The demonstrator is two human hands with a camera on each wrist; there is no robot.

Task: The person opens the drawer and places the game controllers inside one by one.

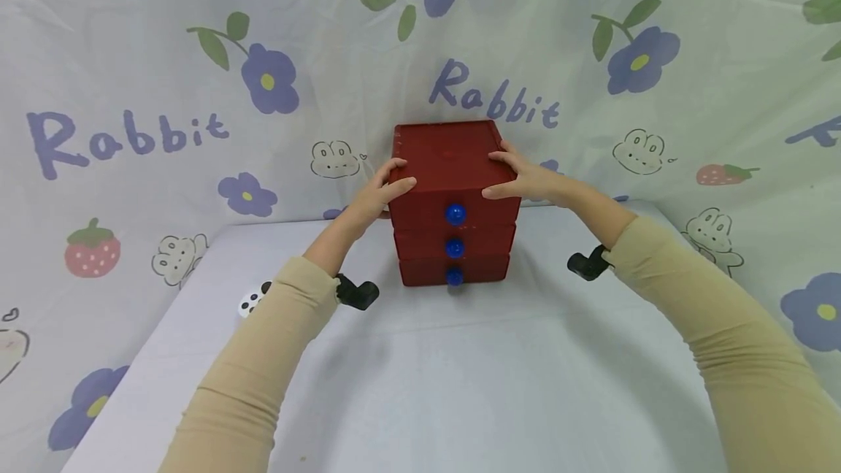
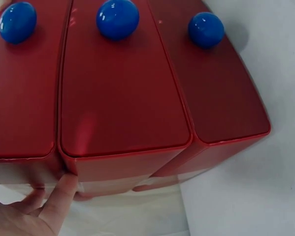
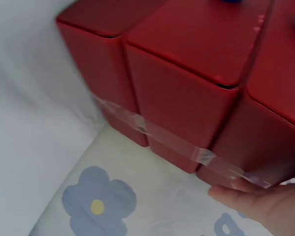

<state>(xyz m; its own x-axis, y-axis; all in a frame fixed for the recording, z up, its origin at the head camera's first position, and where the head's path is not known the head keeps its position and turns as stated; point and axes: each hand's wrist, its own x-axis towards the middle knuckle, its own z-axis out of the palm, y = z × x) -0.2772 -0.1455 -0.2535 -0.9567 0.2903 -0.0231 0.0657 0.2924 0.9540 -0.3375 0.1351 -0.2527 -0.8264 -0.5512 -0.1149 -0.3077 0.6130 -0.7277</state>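
A red three-drawer box (image 1: 453,209) with round blue knobs, one above another, is at the far side of the white table. My left hand (image 1: 379,195) grips its upper left side, thumb over the top front edge. On the opposite side my right hand (image 1: 525,178) holds the upper right corner, its thumb along the front edge. In the left wrist view, fingers (image 2: 58,201) press against the side of the red box (image 2: 122,88). The right wrist view shows my right fingers (image 3: 241,196) at the side wall, beside a strip of clear tape (image 3: 172,140).
Partly behind the left sleeve, a white thing with black spots (image 1: 250,303) lies on the white tabletop (image 1: 460,385). A patterned cloth (image 1: 355,79) with flowers and rabbits hangs close behind the box. Black wrist mounts (image 1: 358,292) stick out from both sleeves.
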